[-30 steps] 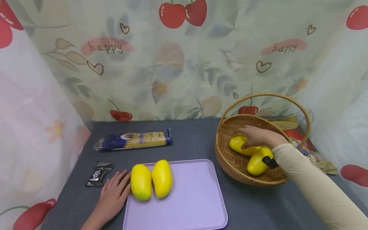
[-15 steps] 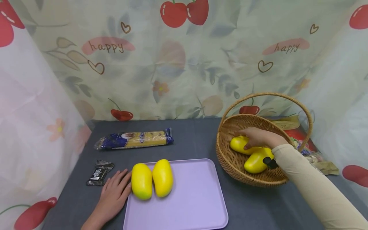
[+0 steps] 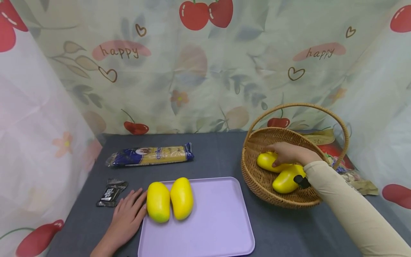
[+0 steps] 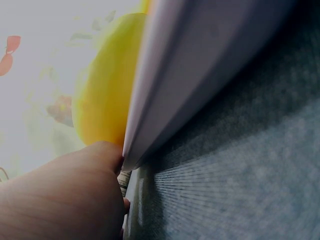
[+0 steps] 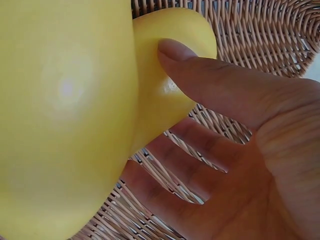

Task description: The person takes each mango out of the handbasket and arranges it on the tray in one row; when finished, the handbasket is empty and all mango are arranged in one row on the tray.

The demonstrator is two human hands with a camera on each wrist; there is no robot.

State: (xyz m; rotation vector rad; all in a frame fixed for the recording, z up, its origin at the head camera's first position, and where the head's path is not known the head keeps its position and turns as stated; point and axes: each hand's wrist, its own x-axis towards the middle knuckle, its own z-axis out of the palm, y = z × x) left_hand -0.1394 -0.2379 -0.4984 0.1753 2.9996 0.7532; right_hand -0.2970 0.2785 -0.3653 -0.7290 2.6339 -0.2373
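Observation:
My right hand [image 3: 287, 153] reaches into a wicker basket [image 3: 260, 191] and grips a yellow mango [image 3: 267, 161]. In the right wrist view the thumb [image 5: 215, 82] presses on one side of that mango [image 5: 175, 30], with the fingers curled round the other. A second mango [image 3: 285, 182] lies nearer in the basket, partly behind the wrist. My left hand [image 3: 126, 217] lies flat at the left edge of a lilac tray [image 3: 215, 217], fingers straight. Beside its fingertips, two more mangoes, a left one [image 3: 158, 202] and a right one [image 3: 181, 198], stand side by side on the tray.
A pack of spaghetti [image 3: 151, 156] lies toward the back left. A small black wrapped packet [image 3: 111, 192] sits left of my left hand. The basket's tall handle [image 3: 297, 105] arches over my right hand. Behind the basket lies a brown and red bag [image 3: 330, 148].
My right hand's fingers have come down and curled round the far mango. The nearer mango in the basket has shifted slightly left. My left hand has stayed at the tray's edge.

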